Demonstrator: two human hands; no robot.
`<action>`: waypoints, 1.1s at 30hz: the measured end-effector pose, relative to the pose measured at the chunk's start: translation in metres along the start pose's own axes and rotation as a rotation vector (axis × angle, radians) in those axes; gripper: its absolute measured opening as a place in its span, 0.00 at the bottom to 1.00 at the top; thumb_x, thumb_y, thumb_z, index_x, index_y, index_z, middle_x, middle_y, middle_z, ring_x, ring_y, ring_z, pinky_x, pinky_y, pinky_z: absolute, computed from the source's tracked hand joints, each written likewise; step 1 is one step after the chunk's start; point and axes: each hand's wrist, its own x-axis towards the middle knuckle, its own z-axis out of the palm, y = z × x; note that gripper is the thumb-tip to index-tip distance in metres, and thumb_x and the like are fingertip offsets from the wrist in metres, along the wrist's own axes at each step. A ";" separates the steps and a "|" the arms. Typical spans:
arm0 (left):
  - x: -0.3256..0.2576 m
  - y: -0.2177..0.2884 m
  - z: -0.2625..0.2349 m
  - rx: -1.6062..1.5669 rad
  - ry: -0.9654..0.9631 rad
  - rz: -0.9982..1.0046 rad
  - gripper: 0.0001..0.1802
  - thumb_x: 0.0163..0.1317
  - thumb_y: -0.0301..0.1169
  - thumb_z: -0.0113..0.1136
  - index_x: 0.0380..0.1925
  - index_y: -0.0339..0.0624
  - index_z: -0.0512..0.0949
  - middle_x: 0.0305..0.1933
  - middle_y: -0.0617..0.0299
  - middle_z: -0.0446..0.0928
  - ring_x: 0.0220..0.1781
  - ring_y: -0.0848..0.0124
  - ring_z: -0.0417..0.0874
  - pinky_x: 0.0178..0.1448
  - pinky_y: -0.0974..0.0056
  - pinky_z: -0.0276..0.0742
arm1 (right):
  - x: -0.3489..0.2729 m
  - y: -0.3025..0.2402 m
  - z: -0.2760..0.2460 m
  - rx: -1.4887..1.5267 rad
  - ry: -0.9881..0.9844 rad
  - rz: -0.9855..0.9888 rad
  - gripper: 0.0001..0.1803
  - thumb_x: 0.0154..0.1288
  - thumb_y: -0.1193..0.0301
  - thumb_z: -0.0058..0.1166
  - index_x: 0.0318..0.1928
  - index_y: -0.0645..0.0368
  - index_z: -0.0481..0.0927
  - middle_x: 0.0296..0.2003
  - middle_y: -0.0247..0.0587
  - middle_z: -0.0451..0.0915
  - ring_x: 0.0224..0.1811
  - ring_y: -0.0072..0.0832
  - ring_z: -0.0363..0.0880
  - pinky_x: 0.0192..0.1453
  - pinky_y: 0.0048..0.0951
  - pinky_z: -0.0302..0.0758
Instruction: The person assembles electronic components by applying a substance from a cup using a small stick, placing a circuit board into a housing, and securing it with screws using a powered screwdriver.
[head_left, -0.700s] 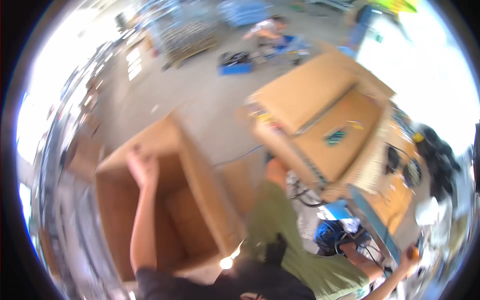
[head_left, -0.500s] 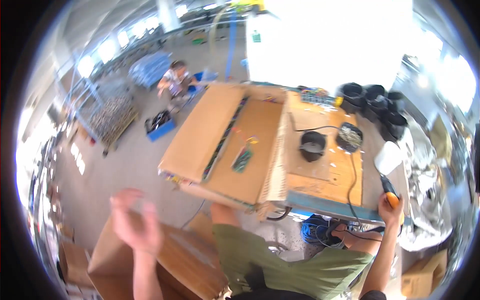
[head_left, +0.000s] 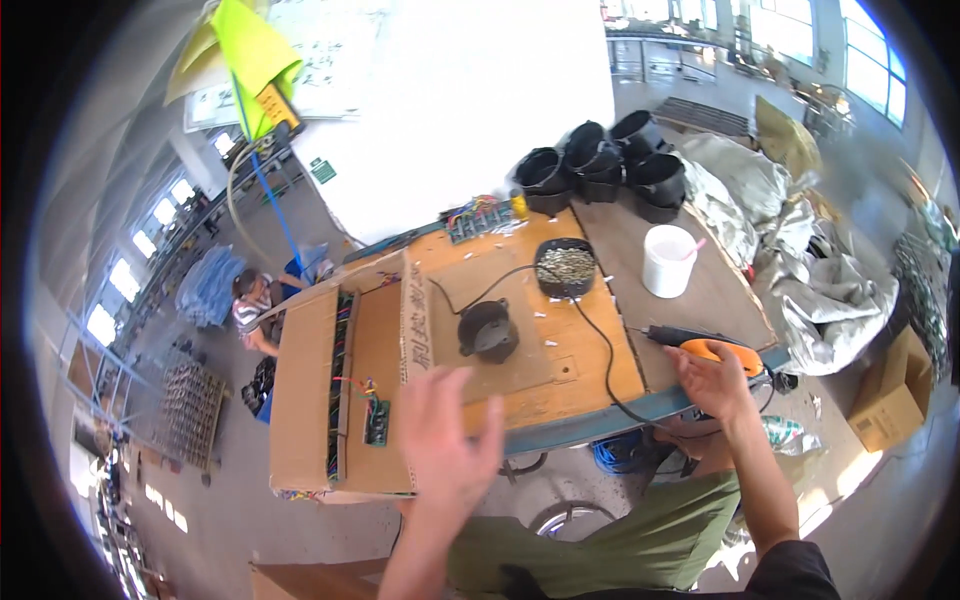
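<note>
My left hand, blurred, is raised over the near table edge beside the cardboard box, its fingers apart and nothing in them. Past its fingertips a round black pot-like part sits on a cardboard sheet. At the right, my right hand has its fingers curled against the orange grip of a black-and-orange electric screwdriver. The tool points left, low over the brown board, and its cord trails from the rear. Behind it stands a white tub. A black bowl holds many small metal screws.
The open cardboard box stands at the left, a wired circuit board inside. More wired boards and several black pots line the back. White sacks lie right. A person crouches far left. A black cable crosses the table.
The view has swung right. My left hand has come from beyond the box's left to the table's front. The screwdriver has turned from pointing up to pointing left.
</note>
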 end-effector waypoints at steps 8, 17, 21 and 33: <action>-0.023 0.038 -0.010 0.007 0.268 -0.023 0.19 0.53 0.31 0.70 0.44 0.37 0.78 0.51 0.45 0.75 0.53 0.50 0.77 0.59 0.54 0.72 | -0.024 0.040 0.035 -0.768 -0.069 -0.393 0.14 0.69 0.60 0.51 0.45 0.57 0.79 0.34 0.30 0.79 0.31 0.20 0.74 0.33 0.22 0.70; -0.041 -0.188 -0.007 0.549 -0.369 -0.491 0.42 0.50 0.43 0.73 0.60 0.33 0.67 0.54 0.41 0.72 0.56 0.43 0.72 0.61 0.49 0.70 | -0.014 -0.014 0.034 -1.157 0.099 -1.018 0.13 0.69 0.68 0.55 0.45 0.66 0.79 0.29 0.32 0.79 0.25 0.15 0.70 0.29 0.19 0.67; -0.038 -0.188 0.013 0.473 -0.226 -0.370 0.26 0.52 0.38 0.71 0.46 0.36 0.74 0.45 0.45 0.74 0.51 0.45 0.75 0.55 0.48 0.73 | 0.025 -0.086 0.062 -1.582 0.320 -1.405 0.22 0.62 0.60 0.62 0.48 0.66 0.79 0.27 0.39 0.82 0.26 0.25 0.79 0.32 0.27 0.74; -0.027 -0.032 -0.067 -1.048 0.276 -0.639 0.13 0.68 0.26 0.58 0.51 0.36 0.80 0.48 0.61 0.81 0.42 0.76 0.80 0.47 0.69 0.77 | -0.050 0.105 0.148 -1.642 -0.530 -1.026 0.32 0.51 0.66 0.74 0.56 0.62 0.76 0.35 0.40 0.80 0.30 0.25 0.79 0.32 0.28 0.76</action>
